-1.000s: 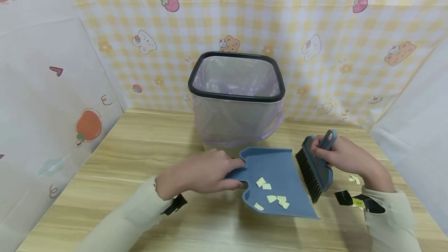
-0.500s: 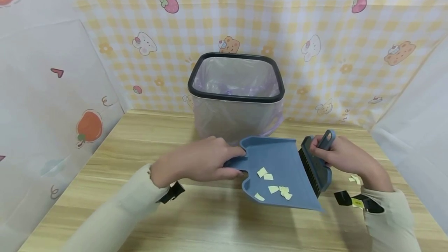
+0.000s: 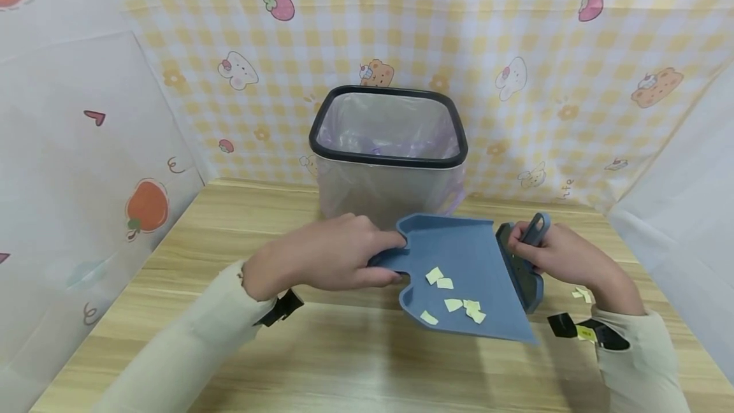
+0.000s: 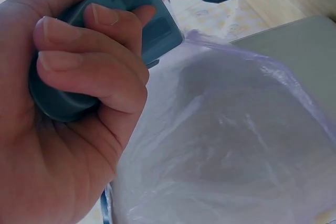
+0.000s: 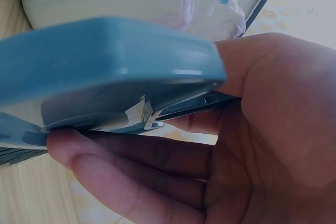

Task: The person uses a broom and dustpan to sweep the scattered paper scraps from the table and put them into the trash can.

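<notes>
My left hand grips the handle of a blue dustpan, which is raised above the table in front of the bin. Several pale yellow paper scraps lie on the pan. In the left wrist view, curled fingers wrap round the dustpan's handle. To the right, my right hand holds a blue hand brush by its handle. The dustpan's right edge hides the brush's bristles in the head view. Seen from the right wrist, the brush lies between thumb and fingers.
Behind the dustpan stands a trash bin with a black rim and a thin plastic liner. More paper scraps lie on the wooden table by the right wrist. A patterned cloth hangs at the back.
My left hand has raised the dustpan and shifted it slightly right and toward the bin, the scraps riding on it. The pan now covers the bristles. My right hand has hardly moved.
</notes>
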Motion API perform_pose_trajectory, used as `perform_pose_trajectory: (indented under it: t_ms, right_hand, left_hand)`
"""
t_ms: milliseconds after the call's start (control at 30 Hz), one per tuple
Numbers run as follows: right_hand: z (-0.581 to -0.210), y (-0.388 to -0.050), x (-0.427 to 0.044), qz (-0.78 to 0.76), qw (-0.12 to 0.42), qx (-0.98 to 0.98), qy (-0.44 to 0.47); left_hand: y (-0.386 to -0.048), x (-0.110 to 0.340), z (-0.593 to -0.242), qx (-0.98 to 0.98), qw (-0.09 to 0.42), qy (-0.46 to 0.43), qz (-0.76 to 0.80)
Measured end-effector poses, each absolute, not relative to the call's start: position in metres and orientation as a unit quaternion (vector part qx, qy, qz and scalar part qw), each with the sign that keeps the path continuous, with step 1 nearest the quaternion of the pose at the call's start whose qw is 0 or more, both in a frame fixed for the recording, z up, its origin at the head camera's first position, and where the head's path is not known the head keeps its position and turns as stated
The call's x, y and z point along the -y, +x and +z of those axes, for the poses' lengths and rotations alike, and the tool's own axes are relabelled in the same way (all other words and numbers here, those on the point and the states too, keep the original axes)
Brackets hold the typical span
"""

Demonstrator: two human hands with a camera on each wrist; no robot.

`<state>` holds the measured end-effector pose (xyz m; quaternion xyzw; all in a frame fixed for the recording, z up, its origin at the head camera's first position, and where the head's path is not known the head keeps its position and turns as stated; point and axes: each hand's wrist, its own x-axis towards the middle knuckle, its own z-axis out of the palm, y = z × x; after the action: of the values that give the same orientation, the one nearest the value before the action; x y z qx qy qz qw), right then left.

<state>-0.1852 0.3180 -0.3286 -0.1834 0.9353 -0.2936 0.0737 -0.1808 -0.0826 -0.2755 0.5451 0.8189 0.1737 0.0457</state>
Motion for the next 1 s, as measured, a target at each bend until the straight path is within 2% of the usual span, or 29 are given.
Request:
perform_pose_trajectory:
  t_ms: [700,867,1000]
  right_hand:
    - [-0.33,-0.187,-0.319,-0.31,0.073,-0.923,-0.216]
    - [-0.33,-0.187,-0.319,-0.311,0.074,-0.925,-0.207]
    - [-0.33,-0.186,-0.319,-0.297,0.073,-0.932,-0.193]
  left_hand:
    - [-0.184,0.094,-0.237,-0.836,-0.004,0.523,0.166]
    - [-0.186,0.096,-0.231,-0.836,-0.023,0.524,0.161]
    - [-0.19,0.097,-0.225,-0.834,-0.017,0.525,0.17]
